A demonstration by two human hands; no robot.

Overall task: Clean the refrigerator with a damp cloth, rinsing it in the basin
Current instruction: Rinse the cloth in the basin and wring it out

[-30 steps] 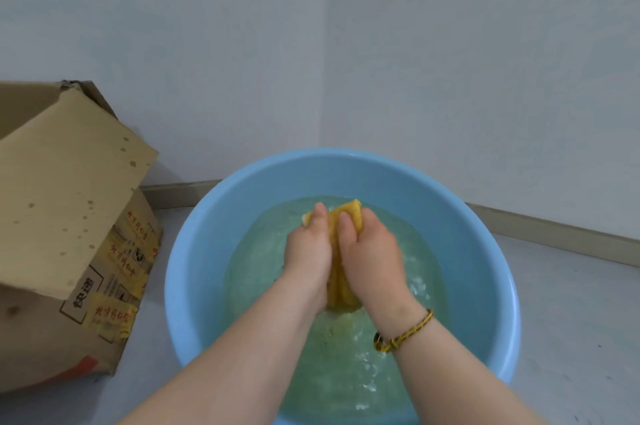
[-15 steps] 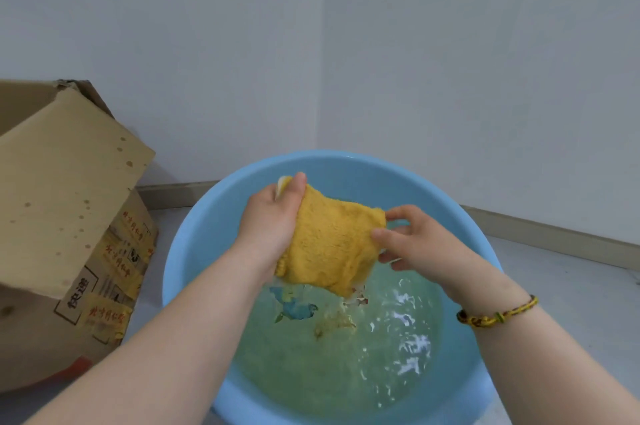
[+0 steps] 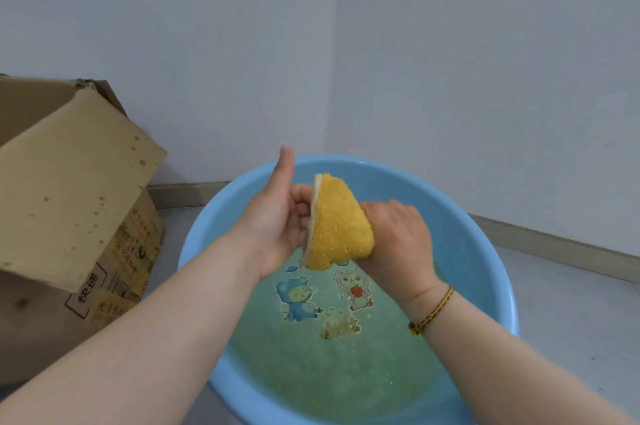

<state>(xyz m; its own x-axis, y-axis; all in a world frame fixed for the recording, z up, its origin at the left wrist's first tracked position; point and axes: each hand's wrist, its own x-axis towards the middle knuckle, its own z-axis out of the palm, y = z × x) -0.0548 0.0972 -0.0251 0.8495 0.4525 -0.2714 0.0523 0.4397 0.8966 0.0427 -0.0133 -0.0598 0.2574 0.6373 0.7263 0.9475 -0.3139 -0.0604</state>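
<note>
We show a cloth (image 3: 341, 227) of thick yellow terry, its pile rough and nubbly, with a paler, smoother backing along one edge. The basin (image 3: 498, 268) is smooth light-blue plastic with a soft sheen. Cartoon prints on its bottom show through greenish water (image 3: 329, 372). The box (image 3: 69, 189) is matt brown cardboard, flecked with dark spots and bearing printed yellow tape. We also mark a braided cord bracelet (image 3: 432, 312), matt painted walls (image 3: 485, 60) and a smooth pale floor (image 3: 571, 303).
</note>
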